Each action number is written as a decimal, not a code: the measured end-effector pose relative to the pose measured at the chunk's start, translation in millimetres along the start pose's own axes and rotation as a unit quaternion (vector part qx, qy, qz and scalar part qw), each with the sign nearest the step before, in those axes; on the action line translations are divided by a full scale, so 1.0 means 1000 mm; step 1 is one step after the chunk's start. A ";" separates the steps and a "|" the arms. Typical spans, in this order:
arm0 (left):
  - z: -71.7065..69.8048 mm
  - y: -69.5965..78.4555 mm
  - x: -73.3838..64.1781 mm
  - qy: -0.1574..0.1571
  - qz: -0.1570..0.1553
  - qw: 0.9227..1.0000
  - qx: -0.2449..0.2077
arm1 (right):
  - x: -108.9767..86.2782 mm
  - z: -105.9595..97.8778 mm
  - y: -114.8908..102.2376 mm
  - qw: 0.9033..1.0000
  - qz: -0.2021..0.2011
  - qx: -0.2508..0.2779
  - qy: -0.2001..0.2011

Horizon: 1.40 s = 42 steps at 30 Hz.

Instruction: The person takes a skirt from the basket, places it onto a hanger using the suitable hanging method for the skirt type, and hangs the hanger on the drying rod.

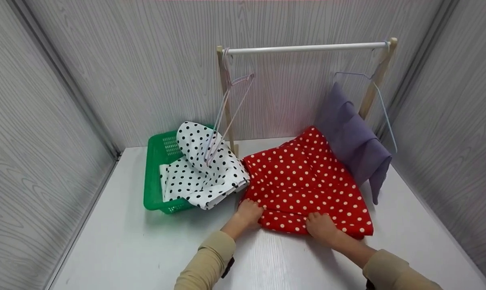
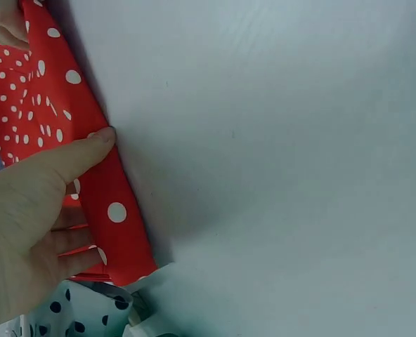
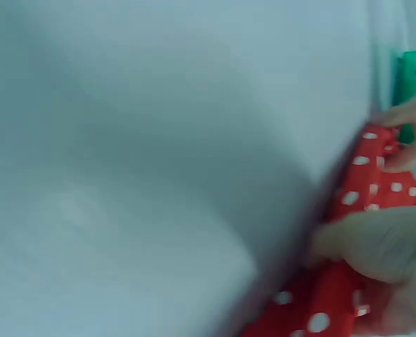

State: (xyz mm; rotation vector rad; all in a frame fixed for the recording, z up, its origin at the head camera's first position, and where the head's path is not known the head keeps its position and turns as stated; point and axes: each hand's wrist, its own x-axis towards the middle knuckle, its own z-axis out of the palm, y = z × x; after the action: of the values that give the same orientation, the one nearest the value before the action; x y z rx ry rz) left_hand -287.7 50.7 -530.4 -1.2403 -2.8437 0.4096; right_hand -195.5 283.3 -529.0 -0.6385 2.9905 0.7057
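A red cloth with white dots lies spread on the white table, its near edge folded into a band. At the near left part of that band, my left hand pinches the fold; in the left wrist view the thumb lies over the red fabric with the fingers behind it. Farther right along the same edge, my right hand grips the cloth between thumb and fingers. The right wrist view is blurred but shows the right hand around the red fold.
A green basket at left holds a white cloth with black dots, which overhangs its rim. Behind stands a rack with a white rod. Thin hangers hang at its left end; a purple cloth hangs from a hanger at right.
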 end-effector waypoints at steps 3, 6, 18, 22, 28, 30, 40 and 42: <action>0.000 -0.001 0.001 0.027 0.000 0.999 0.017 | 0.004 0.008 0.018 0.993 0.043 0.094 0.053; -0.004 -0.001 0.001 0.055 -0.008 0.998 0.018 | 0.006 0.011 0.040 0.978 0.091 0.156 0.106; -0.010 0.002 -0.001 0.012 -0.019 0.999 -0.030 | -0.001 0.022 0.072 0.926 0.149 0.277 0.209; -0.005 0.008 -0.002 0.017 -0.008 0.999 -0.026 | 0.003 0.030 0.072 0.924 0.154 0.325 0.127; 0.001 0.021 -0.001 0.067 0.019 0.997 0.033 | -0.002 0.049 0.057 0.972 0.134 0.144 0.129; 0.002 0.026 0.001 0.081 0.010 0.996 0.036 | -0.003 0.047 0.052 0.975 0.128 0.106 0.149; 0.001 0.043 0.012 0.156 -0.010 0.988 0.018 | 0.019 0.004 -0.008 0.978 0.002 0.109 0.179; 0.001 0.041 0.010 0.161 -0.005 0.987 0.004 | 0.027 0.005 -0.021 0.979 0.005 0.082 0.189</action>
State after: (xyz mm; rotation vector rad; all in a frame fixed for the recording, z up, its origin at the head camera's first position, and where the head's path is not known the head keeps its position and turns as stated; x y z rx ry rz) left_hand -265.1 84.9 -542.1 -1.1695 -2.5711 0.1985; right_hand -212.7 258.2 -545.4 -0.8330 3.3476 0.3634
